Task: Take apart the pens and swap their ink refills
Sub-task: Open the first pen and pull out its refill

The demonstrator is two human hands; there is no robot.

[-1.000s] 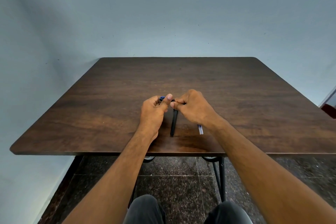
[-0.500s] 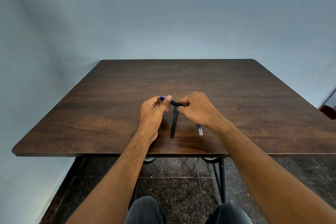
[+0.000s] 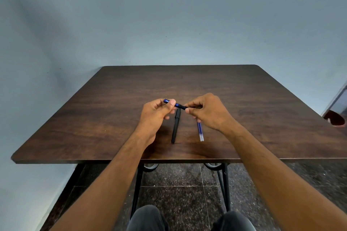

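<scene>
The left hand (image 3: 156,113) is raised just above the table (image 3: 93,118), its forearm reaching in from the lower left. Its fingers are curled and the thumb presses down on a blue pen (image 3: 173,104), so that the pen's blue end sticks out past the knuckles to the left. The pen runs across between the two hands, sloping slightly down to the right, where its dark tip meets the right hand (image 3: 208,112). That hand pinches the tip between thumb and forefinger, the other fingers folded under, the forearm coming from the lower right. Below the gap between the hands a black pen (image 3: 176,126) lies flat on the table, pointing toward the person. To its right, two blue refills (image 3: 200,131) lie side by side, their far ends hidden under the right hand.
</scene>
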